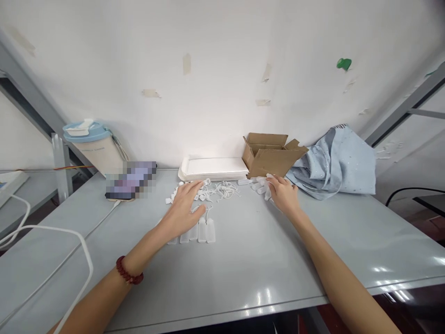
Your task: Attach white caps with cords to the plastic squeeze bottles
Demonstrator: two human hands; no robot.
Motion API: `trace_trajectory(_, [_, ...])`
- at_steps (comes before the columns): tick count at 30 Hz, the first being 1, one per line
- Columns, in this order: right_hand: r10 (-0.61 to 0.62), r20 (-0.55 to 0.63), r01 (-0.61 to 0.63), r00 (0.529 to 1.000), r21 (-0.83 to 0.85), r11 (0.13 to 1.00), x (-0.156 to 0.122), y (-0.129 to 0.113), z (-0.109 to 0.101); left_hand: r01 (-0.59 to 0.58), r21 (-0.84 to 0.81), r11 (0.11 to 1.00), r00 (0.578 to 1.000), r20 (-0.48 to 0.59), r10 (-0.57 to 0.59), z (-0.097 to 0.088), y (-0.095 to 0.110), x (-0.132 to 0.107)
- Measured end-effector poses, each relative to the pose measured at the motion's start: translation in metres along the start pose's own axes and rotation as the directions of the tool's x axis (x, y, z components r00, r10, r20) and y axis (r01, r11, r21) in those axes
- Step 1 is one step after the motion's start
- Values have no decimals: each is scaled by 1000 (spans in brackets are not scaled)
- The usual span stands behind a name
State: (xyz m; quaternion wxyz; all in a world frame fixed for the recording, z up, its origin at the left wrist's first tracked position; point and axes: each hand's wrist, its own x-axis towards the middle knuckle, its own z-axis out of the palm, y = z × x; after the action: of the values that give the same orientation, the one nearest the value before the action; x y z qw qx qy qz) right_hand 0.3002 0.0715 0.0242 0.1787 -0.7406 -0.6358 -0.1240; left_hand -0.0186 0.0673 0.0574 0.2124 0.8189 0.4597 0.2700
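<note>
My left hand [184,208] lies flat with fingers stretched out over a row of small translucent plastic bottles [205,230] on the grey table [250,260], its fingertips reaching a tangle of white strings and caps [222,189]. My right hand [283,192] rests farther right, fingers curled on a small pile of loose translucent bottles [259,184] just in front of an open cardboard box [269,154]. A red bead bracelet [128,273] is on my left wrist.
A stack of white trays [213,168] sits against the wall. A light blue cloth [335,162] lies at the right. A blue-lidded jug [92,144] and a pixelated phone [130,181] stand at the left, with white cables [52,232] trailing over the table's left part.
</note>
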Motion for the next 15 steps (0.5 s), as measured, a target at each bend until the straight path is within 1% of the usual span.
trace_trajectory(2, [-1, -16, 2, 1000, 8, 1000, 0, -1, 0, 15, -23, 1000, 1000, 16, -15, 0, 2, 0])
trace_trajectory(4, [1, -41, -1, 999, 14, 1000, 1, -1, 0, 42, -86, 995, 999, -27, -44, -1, 5, 0])
trace_trajectory(7, [13, -77, -12, 997, 13, 1000, 2, -2, -2, 109, -271, 957, 982, -121, -146, -4, 12, -2])
trace_trajectory(9, [13, -136, -8, 991, 36, 999, 1, -6, -6, 150, -415, 897, 966, -132, -222, -6, 17, -4])
trace_trajectory(11, [4, -233, 27, 973, 132, 991, -3, -16, -15, 182, -521, 834, 952, -121, -283, -6, 22, -6])
trace_trajectory(12, [1, -274, 60, 962, 217, 974, -7, -23, -20, 198, -558, 805, 946, -107, -307, -6, 24, -7])
trace_trajectory(13, [4, -286, 91, 958, 319, 943, -12, -31, -26, 214, -587, 781, 941, -92, -326, -5, 26, -8])
trace_trajectory(15, [12, -244, 117, 970, 505, 855, -23, -50, -38, 234, -626, 744, 939, -53, -341, -3, 29, -9])
